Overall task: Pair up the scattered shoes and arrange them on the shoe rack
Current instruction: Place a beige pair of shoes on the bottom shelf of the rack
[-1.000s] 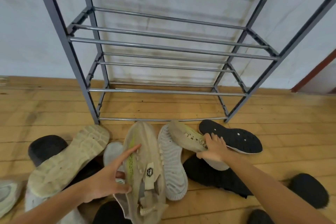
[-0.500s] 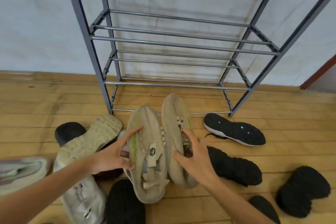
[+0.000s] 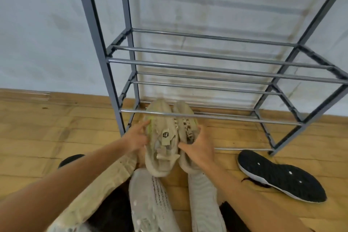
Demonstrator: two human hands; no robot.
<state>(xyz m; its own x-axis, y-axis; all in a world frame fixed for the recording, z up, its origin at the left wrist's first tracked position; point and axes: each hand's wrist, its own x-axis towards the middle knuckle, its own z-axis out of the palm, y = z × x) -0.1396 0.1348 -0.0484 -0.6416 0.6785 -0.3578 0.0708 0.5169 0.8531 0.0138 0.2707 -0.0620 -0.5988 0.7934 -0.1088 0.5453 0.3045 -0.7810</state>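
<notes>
At the foot of the grey metal shoe rack [image 3: 207, 66] we hold a pair of beige knit sneakers side by side, toes pointing into the rack and passing under its second-lowest front bar. Our left hand [image 3: 134, 138] grips the left beige sneaker [image 3: 162, 137], fingers closed around its outer side near a yellow-green stripe. Our right hand [image 3: 199, 149] grips the right beige sneaker [image 3: 185, 118], fingers wrapped over its laces and collar. The two sneakers touch along their inner sides.

No shoe rests on any of the rack's tiers of paired metal bars; only the beige toes reach between the lower bars. On the tongue of the left beige sneaker sits a small black hexagonal badge [image 3: 165, 134] with a white mark we cannot read.

Nearer us than the rack, on the wooden floor [image 3: 47, 128], lie two pale grey knit sneakers [image 3: 150, 203] directly below the held pair, with dark shoes partly hidden under our forearms. To the right of the rack's front right leg a black sneaker [image 3: 280, 175] lies sole up, well apart from our hands. Left of the rack the floor is bare up to the white wall [image 3: 37, 34]; a black shoe toe [image 3: 71, 158] peeks out beside our left forearm.
</notes>
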